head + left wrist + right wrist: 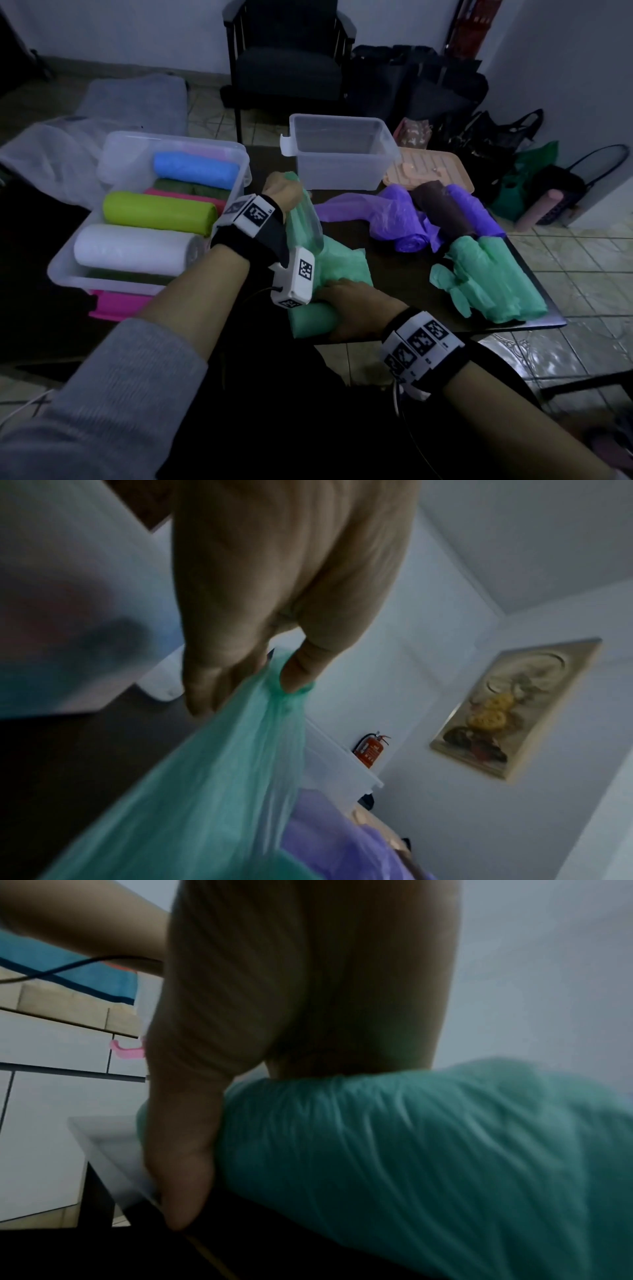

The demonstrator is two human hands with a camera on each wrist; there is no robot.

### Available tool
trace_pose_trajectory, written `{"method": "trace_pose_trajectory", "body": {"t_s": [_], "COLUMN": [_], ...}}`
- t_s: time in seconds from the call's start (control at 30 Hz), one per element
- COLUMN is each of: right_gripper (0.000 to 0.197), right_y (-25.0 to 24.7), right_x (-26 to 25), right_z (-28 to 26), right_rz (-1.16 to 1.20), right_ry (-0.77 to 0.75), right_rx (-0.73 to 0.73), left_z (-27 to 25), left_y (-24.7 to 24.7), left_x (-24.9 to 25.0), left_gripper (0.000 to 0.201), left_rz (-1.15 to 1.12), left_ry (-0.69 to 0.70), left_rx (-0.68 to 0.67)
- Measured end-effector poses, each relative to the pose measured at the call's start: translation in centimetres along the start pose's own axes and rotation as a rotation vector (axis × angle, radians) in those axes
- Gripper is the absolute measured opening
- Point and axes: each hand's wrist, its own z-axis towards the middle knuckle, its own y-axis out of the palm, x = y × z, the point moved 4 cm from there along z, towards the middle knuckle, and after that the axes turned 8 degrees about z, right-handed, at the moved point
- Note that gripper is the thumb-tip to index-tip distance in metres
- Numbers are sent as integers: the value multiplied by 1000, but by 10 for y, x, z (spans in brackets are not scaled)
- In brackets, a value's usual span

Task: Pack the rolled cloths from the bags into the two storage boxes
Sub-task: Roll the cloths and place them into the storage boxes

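My left hand (pixel 282 192) (pixel 260 674) pinches the gathered end of a thin green bag (pixel 329 253) (pixel 212 791) and holds it up over the dark table (pixel 527 274). My right hand (pixel 349 308) (pixel 274 1069) grips the rolled cloth (pixel 310 318) (pixel 428 1150) wrapped in that green bag at the table's near edge. The left storage box (pixel 102 253) holds blue, lime, white, green and pink rolls. The second storage box (pixel 342 150) stands with nothing visible inside. Another green-bagged roll (pixel 493 284) and a brown roll (pixel 442 209) on a purple bag (pixel 394 216) lie to the right.
A peach lid (pixel 431 168) lies behind the purple bag. A pink lid (pixel 116 305) sits under the left box. A dark chair (pixel 287 54) and several dark bags (pixel 428 85) stand on the tiled floor beyond the table.
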Motion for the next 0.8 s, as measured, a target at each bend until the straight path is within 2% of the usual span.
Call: {"method": "trace_pose_trajectory", "body": {"t_s": [0.1, 0.17, 0.2, 0.23, 0.3, 0.4, 0.47, 0.57, 0.63, 0.7, 0.8], "right_gripper": [62, 63, 63, 63, 63, 65, 67, 71, 72, 74, 73], "right_y": [1, 1, 1, 0, 0, -1, -2, -3, -2, -1, -2], "right_x": [1, 2, 2, 1, 1, 2, 2, 2, 3, 4, 5], "right_z": [-1, 0, 0, 0, 0, 1, 3, 6, 7, 8, 8], "right_rz": [-4, 3, 3, 4, 12, 28, 39, 46, 57, 63, 65], "right_ry": [4, 9, 9, 10, 19, 30, 29, 29, 30, 35, 40], "right_rx": [-9, -14, -17, -19, -28, -43, -64, -75, -78, -85, -107], "left_z": [-7, -16, -22, -27, -34, -39, -32, -15, -8, -1, 5], "left_y": [-7, -7, -3, 4, 23, 38, 40, 35, 27, 17, 3], "left_x": [1, 4, 4, 3, -9, -21, -27, -35, -34, -33, -29], "left_gripper": [47, 41, 36, 40, 61, 70, 69, 59, 66, 71, 41], "left_rz": [230, 314, 366, 440, 641, 815, 772, 439, 156, 26, 89], "left_ry": [35, 129, 163, 173, 85, 17, -24, -78, -116, -100, -9], "left_rx": [150, 221, 199, 134, -72, -246, -313, -324, -241, -134, 47]}}
